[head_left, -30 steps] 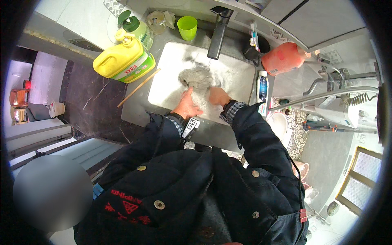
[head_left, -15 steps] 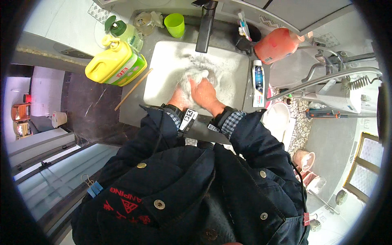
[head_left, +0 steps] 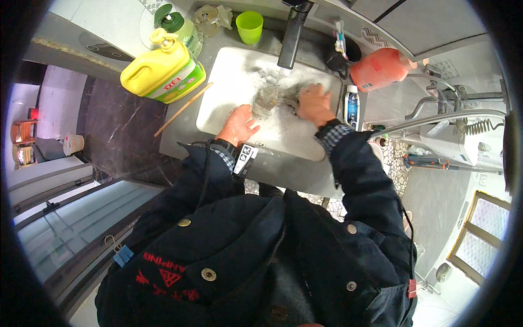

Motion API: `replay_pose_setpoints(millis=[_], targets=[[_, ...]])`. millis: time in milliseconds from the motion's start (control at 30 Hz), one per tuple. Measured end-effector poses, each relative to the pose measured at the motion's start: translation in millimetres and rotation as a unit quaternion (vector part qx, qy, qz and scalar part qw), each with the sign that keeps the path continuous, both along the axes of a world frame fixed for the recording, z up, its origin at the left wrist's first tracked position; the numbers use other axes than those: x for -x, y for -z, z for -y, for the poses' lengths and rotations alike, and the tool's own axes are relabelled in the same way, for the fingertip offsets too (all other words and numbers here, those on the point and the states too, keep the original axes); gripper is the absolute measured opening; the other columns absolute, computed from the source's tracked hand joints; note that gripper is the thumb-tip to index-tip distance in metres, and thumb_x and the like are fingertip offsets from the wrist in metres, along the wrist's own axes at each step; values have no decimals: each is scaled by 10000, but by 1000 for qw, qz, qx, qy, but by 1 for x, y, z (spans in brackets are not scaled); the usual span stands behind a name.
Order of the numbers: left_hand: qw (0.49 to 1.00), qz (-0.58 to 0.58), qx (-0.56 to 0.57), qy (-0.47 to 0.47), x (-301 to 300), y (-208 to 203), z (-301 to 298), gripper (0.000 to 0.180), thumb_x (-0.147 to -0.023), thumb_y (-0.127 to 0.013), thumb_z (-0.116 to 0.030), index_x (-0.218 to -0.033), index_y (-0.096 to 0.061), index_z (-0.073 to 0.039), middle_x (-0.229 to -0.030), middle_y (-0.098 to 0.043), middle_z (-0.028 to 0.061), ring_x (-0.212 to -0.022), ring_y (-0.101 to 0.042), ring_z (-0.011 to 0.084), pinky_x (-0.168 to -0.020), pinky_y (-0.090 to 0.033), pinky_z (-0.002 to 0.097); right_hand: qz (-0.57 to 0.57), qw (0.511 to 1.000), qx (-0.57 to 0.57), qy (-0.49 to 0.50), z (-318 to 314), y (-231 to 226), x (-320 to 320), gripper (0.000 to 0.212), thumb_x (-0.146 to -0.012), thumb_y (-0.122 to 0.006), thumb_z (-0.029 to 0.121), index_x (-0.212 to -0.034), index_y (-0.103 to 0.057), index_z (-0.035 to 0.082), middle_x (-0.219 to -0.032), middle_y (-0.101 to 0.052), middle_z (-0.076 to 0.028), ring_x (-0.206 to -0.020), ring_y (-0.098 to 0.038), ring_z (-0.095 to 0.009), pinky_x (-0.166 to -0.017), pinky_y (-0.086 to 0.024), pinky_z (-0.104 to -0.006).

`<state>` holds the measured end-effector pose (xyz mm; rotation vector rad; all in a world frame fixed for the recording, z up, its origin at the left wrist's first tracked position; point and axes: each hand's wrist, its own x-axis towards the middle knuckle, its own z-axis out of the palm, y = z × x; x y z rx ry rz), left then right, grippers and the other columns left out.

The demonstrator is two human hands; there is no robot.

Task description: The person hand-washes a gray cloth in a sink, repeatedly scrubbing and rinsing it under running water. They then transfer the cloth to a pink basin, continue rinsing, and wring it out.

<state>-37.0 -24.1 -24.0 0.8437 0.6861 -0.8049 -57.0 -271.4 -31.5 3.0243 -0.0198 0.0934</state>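
View: head camera, looking down over the sink.
Cloth: grey, wet, crumpled fabric piece, lying in the basin between the two hands, with its darker end toward the right hand.
Basin: white rectangular sink, streaked with suds, set into a dark grey surface.
Left hand: bare left hand, open, fingers apart, at the basin's near left part; cloth just beyond its fingertips, contact cannot be told.
Right hand: bare right hand, open, fingers spread, at the basin's right part; cloth's dark end just beside its inner edge. Cannot tell whether the palm presses any fabric.
Hands, relation: apart, cloth in the gap.
Faucet: tall black square-edged tap, spout above the basin's far side.
Left of basin: yellow plastic jug with handle; thin light-brown stick lying slantwise near the rim.
Far edge: bright green plastic cup, left of the faucet.
Right of basin: blue-and-white tube, near the rim; salmon-red plastic bottle, tilted, beyond it.
Sleeves: dark jacket cuffs, checked fabric at both wrists.
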Motion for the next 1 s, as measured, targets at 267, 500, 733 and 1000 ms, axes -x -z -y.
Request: replay_pose_setpoints(millis=[267, 500, 733, 1000], targets=[[994, -77, 49, 53, 16, 9, 12, 745, -880, -504, -532, -1456, -115, -266, -1497, 24, 176, -1375, -61, 375, -971, -237, 678, -314, 903, -294, 4, -62, -21, -9, 333, -734, -564, 226, -965, -667, 9, -974, -647, -211, -916, -619, -358, -806, -438, -531], [956, 241, 102, 132, 11, 17, 21, 654, -906, -486, -446, -1406, -216, -124, -1396, -333, 120, -1297, -314, 236, -1060, -272, 432, -169, 911, -374, -39, -88, -120, 33, 422, -747, -547, 356, -1010, -626, 36, -1024, -600, -191, -976, -537, -377, -840, -421, -497], [879, 433, 31, 197, 24, 18, 22, 409, -942, -472, -193, -1324, -393, -69, -1290, -467, 83, -1223, -412, 173, -1063, -296, 316, 18, 906, -419, 46, -119, -60, 27, 468, -776, -533, 371, -1051, -588, -4, -1031, -552, -236, -968, -514, -386, -845, -413, -495], [987, 135, 87, -4, 2, -16, 47, 331, -806, -563, 16, -1126, -547, -63, -1081, -604, 73, -974, -597, 210, -840, -491, 363, -3, 959, -285, 5, -15, -10, -8, 347, -828, -548, 301, -841, -602, -41, -836, -615, -240, -834, -579, -379, -751, -459, -426]])
